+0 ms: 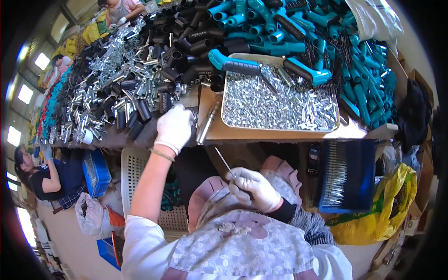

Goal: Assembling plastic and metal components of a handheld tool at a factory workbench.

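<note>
A thin rod (224, 162) is pinched by the right hand (255, 189); the grip of the left hand (176, 127) cannot be told. Black tubes (164, 102) could be toppled if brushed.

Nothing legible, no word or number. Pale marks on a black tube (199, 35) far back in the pile, and on a second dark tube (165, 101) nearer the front, too small to make out. Yellow sack (368, 229) at lower right: green print (creased, bent by the lens), can't be read either.
</note>
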`<state>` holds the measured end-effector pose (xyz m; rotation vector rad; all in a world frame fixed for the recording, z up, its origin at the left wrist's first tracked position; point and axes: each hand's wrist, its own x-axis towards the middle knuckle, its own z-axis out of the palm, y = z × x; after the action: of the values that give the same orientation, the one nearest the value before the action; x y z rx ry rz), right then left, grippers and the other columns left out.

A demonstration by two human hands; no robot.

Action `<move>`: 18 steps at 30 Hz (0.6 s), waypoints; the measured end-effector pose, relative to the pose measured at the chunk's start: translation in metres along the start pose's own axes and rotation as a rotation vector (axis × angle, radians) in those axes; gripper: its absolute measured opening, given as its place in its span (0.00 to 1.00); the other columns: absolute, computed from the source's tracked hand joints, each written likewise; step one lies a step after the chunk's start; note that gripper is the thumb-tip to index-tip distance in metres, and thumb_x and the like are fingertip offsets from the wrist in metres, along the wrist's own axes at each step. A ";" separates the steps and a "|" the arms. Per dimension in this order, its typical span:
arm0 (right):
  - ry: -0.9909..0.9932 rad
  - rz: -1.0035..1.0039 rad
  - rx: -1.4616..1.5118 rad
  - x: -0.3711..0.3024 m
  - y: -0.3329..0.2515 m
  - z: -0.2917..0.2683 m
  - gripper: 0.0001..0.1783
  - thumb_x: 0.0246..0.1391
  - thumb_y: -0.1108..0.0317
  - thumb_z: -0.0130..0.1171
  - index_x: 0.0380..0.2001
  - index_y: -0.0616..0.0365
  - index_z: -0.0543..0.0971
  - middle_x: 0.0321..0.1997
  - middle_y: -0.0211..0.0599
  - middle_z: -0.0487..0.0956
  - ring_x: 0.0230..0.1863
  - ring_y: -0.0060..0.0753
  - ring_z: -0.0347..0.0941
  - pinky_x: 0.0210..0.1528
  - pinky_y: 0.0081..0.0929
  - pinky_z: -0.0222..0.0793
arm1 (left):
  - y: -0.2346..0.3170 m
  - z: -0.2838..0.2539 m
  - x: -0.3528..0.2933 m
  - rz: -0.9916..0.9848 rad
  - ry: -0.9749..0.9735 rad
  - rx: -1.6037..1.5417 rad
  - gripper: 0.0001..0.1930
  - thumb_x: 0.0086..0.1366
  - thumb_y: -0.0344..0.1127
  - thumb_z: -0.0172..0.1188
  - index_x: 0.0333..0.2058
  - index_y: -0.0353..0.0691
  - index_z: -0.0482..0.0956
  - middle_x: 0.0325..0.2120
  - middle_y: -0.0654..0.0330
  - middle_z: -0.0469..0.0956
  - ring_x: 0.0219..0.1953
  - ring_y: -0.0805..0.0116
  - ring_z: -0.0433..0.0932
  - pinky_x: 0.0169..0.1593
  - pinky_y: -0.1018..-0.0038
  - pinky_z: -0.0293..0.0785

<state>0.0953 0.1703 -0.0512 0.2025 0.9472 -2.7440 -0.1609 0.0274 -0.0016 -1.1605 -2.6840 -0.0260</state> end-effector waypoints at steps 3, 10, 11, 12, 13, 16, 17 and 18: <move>-0.051 -0.041 -0.155 0.010 -0.018 0.009 0.20 0.69 0.59 0.55 0.55 0.62 0.70 0.27 0.26 0.67 0.22 0.13 0.55 0.22 0.15 0.50 | -0.002 -0.010 0.017 0.076 -0.157 0.102 0.10 0.63 0.35 0.54 0.31 0.43 0.84 0.35 0.53 0.81 0.38 0.54 0.84 0.42 0.61 0.81; -0.131 -0.178 0.013 0.019 -0.017 0.029 0.32 0.65 0.61 0.61 0.65 0.63 0.63 0.39 0.36 0.74 0.31 0.26 0.72 0.37 0.22 0.70 | -0.002 -0.015 0.015 0.016 -0.217 0.037 0.09 0.63 0.37 0.56 0.34 0.42 0.85 0.38 0.51 0.82 0.42 0.50 0.83 0.46 0.58 0.80; -0.186 -0.164 -0.029 0.018 -0.016 0.024 0.32 0.67 0.63 0.58 0.68 0.64 0.61 0.47 0.36 0.77 0.39 0.23 0.74 0.44 0.21 0.72 | -0.005 -0.013 0.012 -0.022 -0.150 -0.036 0.09 0.62 0.37 0.56 0.33 0.42 0.84 0.38 0.50 0.81 0.42 0.50 0.83 0.46 0.58 0.79; -0.180 -0.174 -0.024 0.014 -0.014 0.022 0.32 0.67 0.63 0.58 0.68 0.64 0.61 0.47 0.36 0.77 0.39 0.23 0.74 0.44 0.21 0.72 | -0.008 -0.011 0.006 -0.061 -0.083 -0.111 0.09 0.62 0.37 0.57 0.33 0.41 0.84 0.37 0.50 0.81 0.41 0.50 0.83 0.47 0.58 0.79; -0.147 -0.152 0.002 0.007 -0.016 0.024 0.31 0.68 0.64 0.57 0.68 0.64 0.61 0.48 0.38 0.77 0.39 0.25 0.75 0.44 0.22 0.74 | -0.002 -0.012 0.001 -0.087 0.074 -0.279 0.07 0.61 0.35 0.59 0.32 0.38 0.82 0.35 0.50 0.81 0.40 0.51 0.82 0.45 0.60 0.78; -0.125 -0.145 0.008 0.006 -0.013 0.025 0.29 0.68 0.66 0.55 0.68 0.64 0.61 0.49 0.41 0.78 0.40 0.26 0.78 0.45 0.25 0.76 | 0.001 -0.023 -0.033 -0.385 0.073 -0.933 0.04 0.65 0.28 0.57 0.36 0.35 0.77 0.27 0.58 0.79 0.28 0.71 0.80 0.30 0.74 0.75; -0.112 -0.161 -0.023 0.006 -0.012 0.022 0.28 0.69 0.68 0.54 0.67 0.65 0.62 0.49 0.42 0.79 0.40 0.26 0.79 0.46 0.25 0.77 | 0.017 -0.029 -0.046 -0.351 0.136 -1.069 0.04 0.66 0.28 0.56 0.37 0.35 0.76 0.27 0.61 0.78 0.25 0.77 0.77 0.26 0.80 0.72; -0.103 -0.174 -0.015 0.005 -0.014 0.021 0.28 0.69 0.68 0.54 0.67 0.65 0.62 0.49 0.42 0.79 0.40 0.26 0.79 0.46 0.25 0.77 | 0.034 -0.039 -0.060 -0.392 0.118 -1.170 0.03 0.65 0.26 0.56 0.36 0.34 0.76 0.28 0.60 0.79 0.24 0.76 0.77 0.26 0.80 0.73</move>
<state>0.0860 0.1670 -0.0280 -0.0249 1.0008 -2.8706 -0.0886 0.0039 0.0221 -0.7029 -2.6626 -1.8185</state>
